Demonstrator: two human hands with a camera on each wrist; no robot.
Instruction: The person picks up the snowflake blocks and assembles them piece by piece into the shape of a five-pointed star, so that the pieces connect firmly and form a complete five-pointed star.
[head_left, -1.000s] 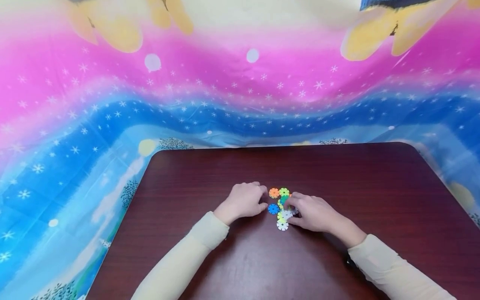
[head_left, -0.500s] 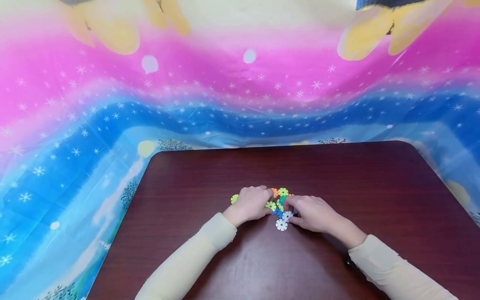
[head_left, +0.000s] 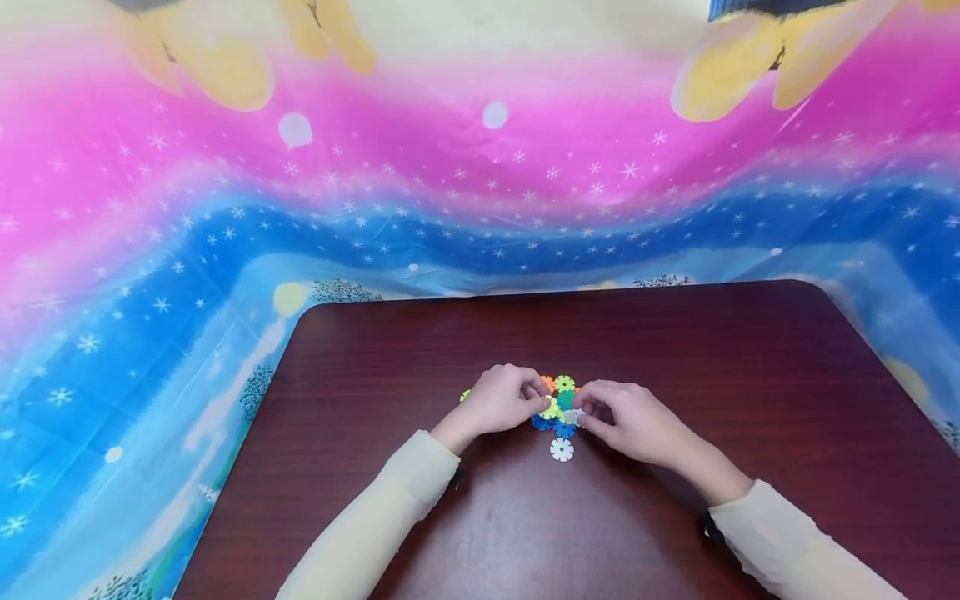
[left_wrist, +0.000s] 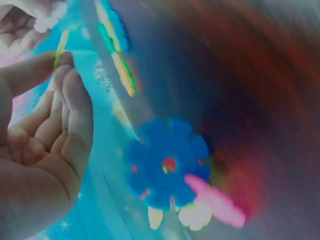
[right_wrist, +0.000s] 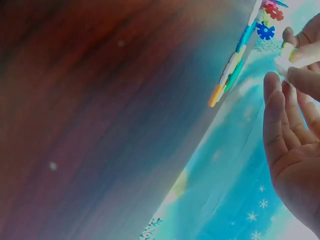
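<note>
Small notched snowflake discs lie in a cluster between my hands in the head view. My left hand (head_left: pixel 501 398) pinches a yellow-green disc (head_left: pixel 551 407) between thumb and fingertip; edge-on in the left wrist view, the yellow-green disc (left_wrist: pixel 61 44) stands up from the fingertips. Opposite it, my right hand (head_left: pixel 633 418) pinches a white disc (head_left: pixel 574 417), close beside the yellow-green one. Below them are a blue disc (head_left: pixel 564 429) and another white disc (head_left: pixel 562 450). A green disc (head_left: pixel 566 400) and another yellow-green disc (head_left: pixel 565 383) lie behind.
A dark reddish-brown table (head_left: pixel 675 333) carries the discs. Part of an orange disc (head_left: pixel 549 382) shows behind my left fingers. One more yellow-green disc (head_left: pixel 465 396) peeks out left of that hand. In the left wrist view, a large blue disc (left_wrist: pixel 167 162) overlaps a pink disc (left_wrist: pixel 220 202).
My left hand reached right into the cluster, then drew slightly back with a yellow-green disc. My right hand has shifted a little right, holding a white disc. Another yellow-green disc now shows at far left.
</note>
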